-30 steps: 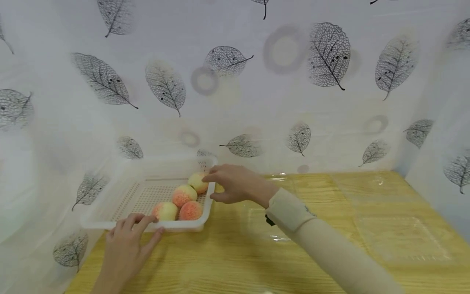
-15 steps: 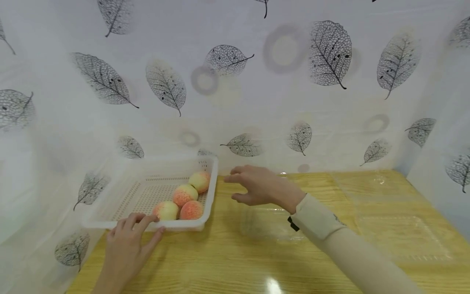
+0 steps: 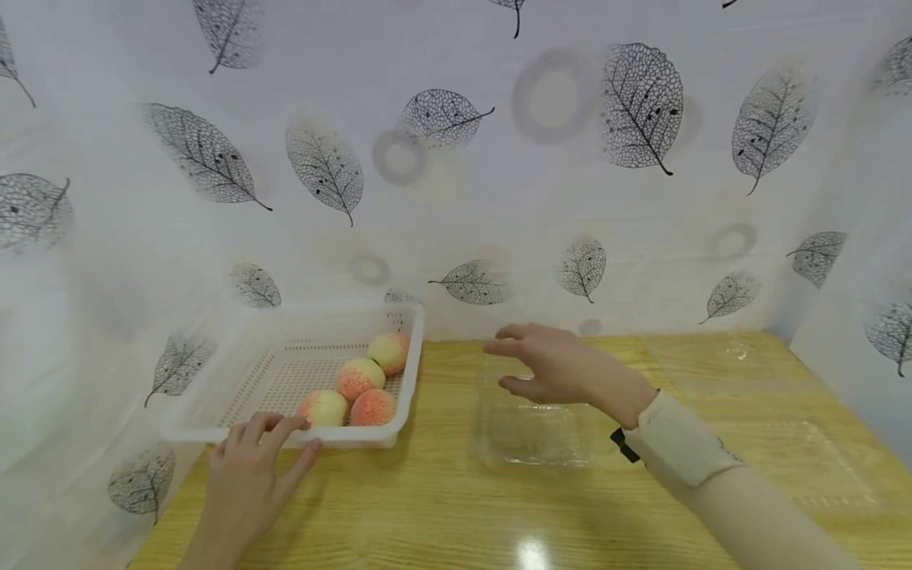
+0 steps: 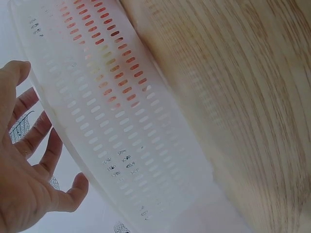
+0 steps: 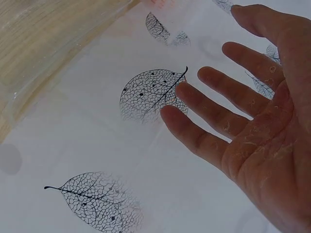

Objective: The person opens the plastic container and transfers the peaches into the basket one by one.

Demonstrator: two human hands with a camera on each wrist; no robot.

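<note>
At the left of the table, a white perforated plastic basket holds several peaches, among them a yellow-pink peach at the near wall and a redder peach beside it. My left hand grips the basket's near rim, fingers curled over it and the thumb at the outer side. In the left wrist view the fingers lie along the rim, and red shows through the slots. My right hand hovers, fingers spread and holding nothing, over a clear plastic box; in the right wrist view its palm is bare.
Another clear plastic tray lies at the right of the wooden table, with a further clear sheet-like piece behind it. A white leaf-print curtain closes off the back and sides.
My right hand has moved right, from the far peach at the basket's right rim to above the clear box, carrying nothing. The left hand and the peaches have stayed put.
</note>
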